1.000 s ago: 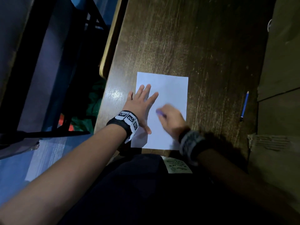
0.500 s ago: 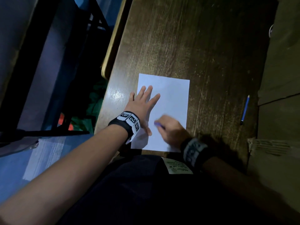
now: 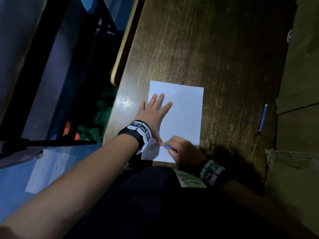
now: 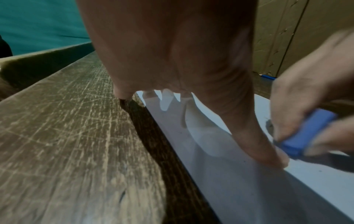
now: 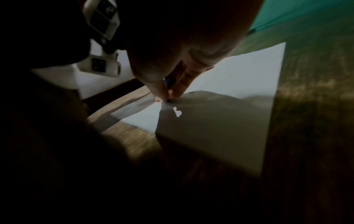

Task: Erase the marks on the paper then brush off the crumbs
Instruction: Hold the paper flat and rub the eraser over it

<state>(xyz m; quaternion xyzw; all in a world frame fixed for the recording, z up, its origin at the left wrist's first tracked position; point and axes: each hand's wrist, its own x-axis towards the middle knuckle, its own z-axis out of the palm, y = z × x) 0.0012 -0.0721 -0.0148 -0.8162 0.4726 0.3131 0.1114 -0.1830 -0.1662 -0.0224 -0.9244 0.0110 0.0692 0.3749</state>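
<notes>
Dim wooden surface [image 3: 215, 49]: our left hand [image 3: 153, 112] lies flat, pinning the paper [image 3: 186, 104], while our right hand [image 3: 184, 149] pinches a blue eraser [image 4: 306, 133] at the near edge. A dark smudge [image 4: 269, 125] remains; we judge brushing not yet begun.

The head camera looks steeply down from above the table [image 3: 215, 49]. The left wrist camera sits low and very near, facing far along the paper [image 4: 220, 174]. The right wrist camera, low and dark, faces left. All three share the paper.
</notes>
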